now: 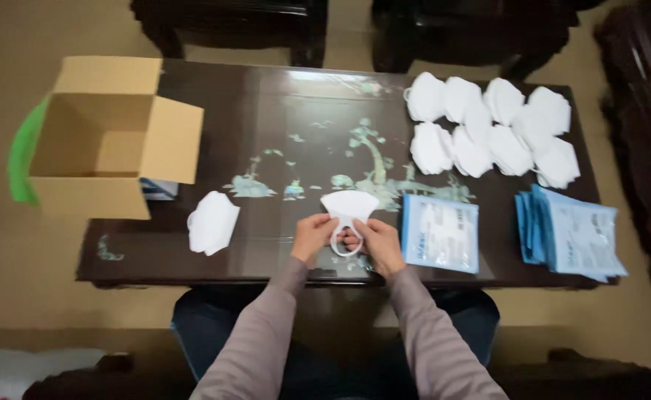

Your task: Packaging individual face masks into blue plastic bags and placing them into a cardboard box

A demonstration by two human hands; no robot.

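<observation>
Two hands together at the lower middle of the frame, both pinched on one white folded mask [349,205]. Left hand [312,237] gripping the lower left corner of the mask, right hand [379,244] gripping the lower right, fingers curled, with the white ear loop [342,243] hanging between them. Forearms in grey-mauve sleeves [258,333] coming up from the bottom edge, angled inward, wrists just over the near edge of the dark counter [192,263]. Mask raised a little above the counter, near its front edge, pointed side toward the top of the frame.

Much bare surface in the middle of the counter, above the hands. Less room to the sides: one flat white mask [213,222] to the left, near the front edge; a blue and white pouch [441,232] just right of the right hand. Stack of the same pouches [571,233] at the right edge, slightly over the corner. Pile of white masks [492,133] in the upper right. Open cardboard box [107,137] at the upper left, hanging over the left edge of the counter.
</observation>
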